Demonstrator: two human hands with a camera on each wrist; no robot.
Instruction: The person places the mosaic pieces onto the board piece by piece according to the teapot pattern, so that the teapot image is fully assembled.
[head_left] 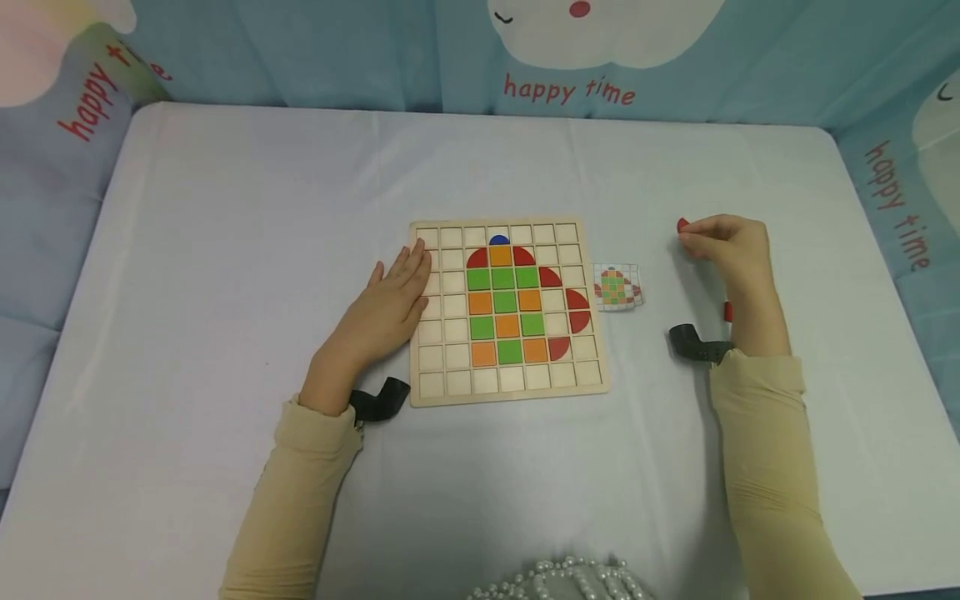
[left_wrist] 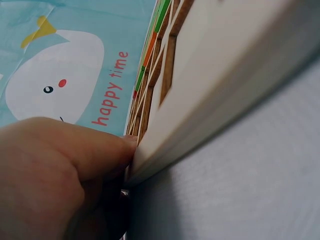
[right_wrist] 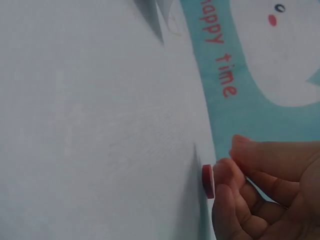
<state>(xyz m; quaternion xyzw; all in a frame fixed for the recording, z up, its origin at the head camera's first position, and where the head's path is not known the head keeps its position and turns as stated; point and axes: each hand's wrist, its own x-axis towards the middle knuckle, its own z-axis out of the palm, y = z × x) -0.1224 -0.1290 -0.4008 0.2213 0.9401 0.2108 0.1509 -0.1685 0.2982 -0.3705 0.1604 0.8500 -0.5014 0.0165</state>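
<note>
My left hand (head_left: 386,310) rests with straight fingers along the left edge of a wooden grid board (head_left: 435,398). In the left wrist view, the thumb (left_wrist: 95,150) touches the board's side. Set in the grid are green and orange squares, red quarter-round pieces and a blue half-round piece (head_left: 499,240). To the right of the board, my right hand (head_left: 738,250) pinches a small red piece (head_left: 682,225) between thumb and fingertips, above the table. A second red piece (head_left: 728,312) lies beside the right wrist, partly hidden by it.
A small pattern card (head_left: 618,287) lies against the board's right side, showing a similar coloured design. Black wrist devices (head_left: 381,400) are worn on both arms. A white cloth covers the table (head_left: 262,192), and printed curtains hang around it. Strings of pearls (head_left: 562,579) show at the near edge.
</note>
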